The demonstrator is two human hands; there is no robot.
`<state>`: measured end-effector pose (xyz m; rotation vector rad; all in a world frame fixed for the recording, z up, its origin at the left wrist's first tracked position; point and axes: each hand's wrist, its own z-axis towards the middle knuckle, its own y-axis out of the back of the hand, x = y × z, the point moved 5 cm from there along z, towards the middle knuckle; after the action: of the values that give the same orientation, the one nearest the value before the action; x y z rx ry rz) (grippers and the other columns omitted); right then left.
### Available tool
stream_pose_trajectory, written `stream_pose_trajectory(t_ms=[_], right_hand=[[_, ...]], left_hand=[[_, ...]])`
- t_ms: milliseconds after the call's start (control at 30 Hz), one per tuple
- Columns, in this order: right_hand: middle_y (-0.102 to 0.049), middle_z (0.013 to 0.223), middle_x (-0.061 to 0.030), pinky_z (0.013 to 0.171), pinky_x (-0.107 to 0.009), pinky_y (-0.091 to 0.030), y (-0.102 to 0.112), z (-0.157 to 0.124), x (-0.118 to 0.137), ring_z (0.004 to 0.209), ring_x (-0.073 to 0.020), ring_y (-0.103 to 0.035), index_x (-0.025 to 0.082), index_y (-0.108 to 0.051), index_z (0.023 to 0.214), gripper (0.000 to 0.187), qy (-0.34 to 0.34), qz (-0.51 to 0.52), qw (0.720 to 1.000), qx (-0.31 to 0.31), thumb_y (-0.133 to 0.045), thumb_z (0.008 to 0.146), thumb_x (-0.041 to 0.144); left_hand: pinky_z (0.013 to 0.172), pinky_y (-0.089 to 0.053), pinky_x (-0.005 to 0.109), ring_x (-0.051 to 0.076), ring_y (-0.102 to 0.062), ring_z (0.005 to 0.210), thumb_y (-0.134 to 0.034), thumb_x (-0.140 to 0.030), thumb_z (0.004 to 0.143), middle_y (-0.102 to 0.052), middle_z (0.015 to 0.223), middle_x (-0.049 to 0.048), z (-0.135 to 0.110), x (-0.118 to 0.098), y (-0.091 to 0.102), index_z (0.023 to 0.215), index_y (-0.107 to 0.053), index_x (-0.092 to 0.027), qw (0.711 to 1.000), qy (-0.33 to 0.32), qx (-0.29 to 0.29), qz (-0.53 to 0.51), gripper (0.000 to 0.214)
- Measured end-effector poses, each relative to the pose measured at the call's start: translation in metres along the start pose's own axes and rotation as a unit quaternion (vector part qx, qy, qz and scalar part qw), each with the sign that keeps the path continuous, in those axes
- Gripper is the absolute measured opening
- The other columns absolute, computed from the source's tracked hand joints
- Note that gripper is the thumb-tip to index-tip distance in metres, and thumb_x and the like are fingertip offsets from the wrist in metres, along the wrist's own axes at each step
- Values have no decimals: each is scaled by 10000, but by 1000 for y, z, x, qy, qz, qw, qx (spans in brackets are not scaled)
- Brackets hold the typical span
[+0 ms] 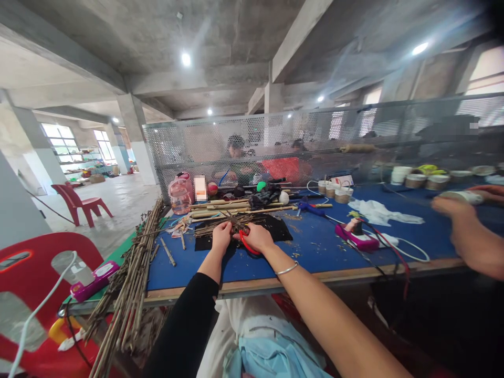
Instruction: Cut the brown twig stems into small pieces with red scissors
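Observation:
My left hand [221, 236], in a black sleeve, is closed on thin brown twigs [232, 223] that lie in a bundle on a black cloth [280, 228]. My right hand [258, 237], with a silver bangle on the wrist, grips red-handled scissors [247, 245] right beside the twigs. Both hands meet over the near edge of the black cloth on the blue table [315, 247].
A long bundle of sticks [132, 283] leans off the table's left end. A pink glue gun [356, 237] with cable lies to the right. Another person's arm [470, 236] reaches in at the right. A mesh screen [275, 142] backs the table, with people behind it. Red chairs [82, 205] stand at left.

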<state>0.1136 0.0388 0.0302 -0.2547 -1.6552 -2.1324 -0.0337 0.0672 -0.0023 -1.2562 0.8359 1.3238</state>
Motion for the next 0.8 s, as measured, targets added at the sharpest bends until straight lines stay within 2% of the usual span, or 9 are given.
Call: stream_pose_trajectory(t_ms=[133, 233, 367, 467, 533, 800], right_hand=[[-661, 888, -72, 654, -265, -407, -1, 0, -1, 837, -227, -619, 213, -599, 853, 527, -8, 0, 1000, 9, -521, 648, 692], [-656, 892, -71, 661, -274, -402, -1, 0, 0, 841, -228, -612, 216, -586, 858, 537, 1, 3, 1000, -5, -507, 648, 704], [-631, 952, -68, 671, -260, -396, 0, -1, 3, 877, -207, -593, 205, -559, 926, 560, 25, 28, 999, -37, -499, 663, 696], [-624, 956, -67, 656, -254, -392, 0, -1, 4, 872, -201, -592, 195, -546, 925, 539, 36, 34, 997, -51, -492, 686, 675], [-630, 940, -66, 643, -257, -390, 0, 0, 4, 855, -205, -598, 196, -543, 921, 528, 32, 32, 998, -49, -478, 700, 671], [-652, 948, -86, 694, -267, -399, -1, 0, 2, 892, -223, -606, 199, -568, 959, 537, -6, 17, 1000, -9, -519, 686, 658]], left_hand=[[441, -297, 201, 92, -415, 439, -626, -316, 670, -469, 457, -27, 1, -2, 5, 675, -644, -136, 999, -12, -20, 22, 180], [429, -283, 202, 84, -394, 417, -622, -334, 672, -443, 442, -37, 0, -2, 4, 685, -646, -137, 1000, -12, -13, 26, 199], [403, -263, 192, 55, -346, 376, -638, -396, 657, -447, 458, -43, -3, 1, -8, 680, -612, -133, 998, 23, 56, -16, 265], [421, -304, 192, 57, -387, 392, -651, -428, 640, -494, 494, -26, -8, 1, -18, 685, -587, -133, 990, 52, 109, -73, 306], [429, -320, 196, 60, -402, 395, -660, -438, 629, -505, 500, -22, -11, -1, -21, 694, -581, -131, 986, 59, 124, -94, 324], [401, -291, 187, 51, -399, 382, -649, -456, 637, -490, 510, -36, -7, 1, -18, 722, -556, -132, 989, 60, 100, -93, 347]])
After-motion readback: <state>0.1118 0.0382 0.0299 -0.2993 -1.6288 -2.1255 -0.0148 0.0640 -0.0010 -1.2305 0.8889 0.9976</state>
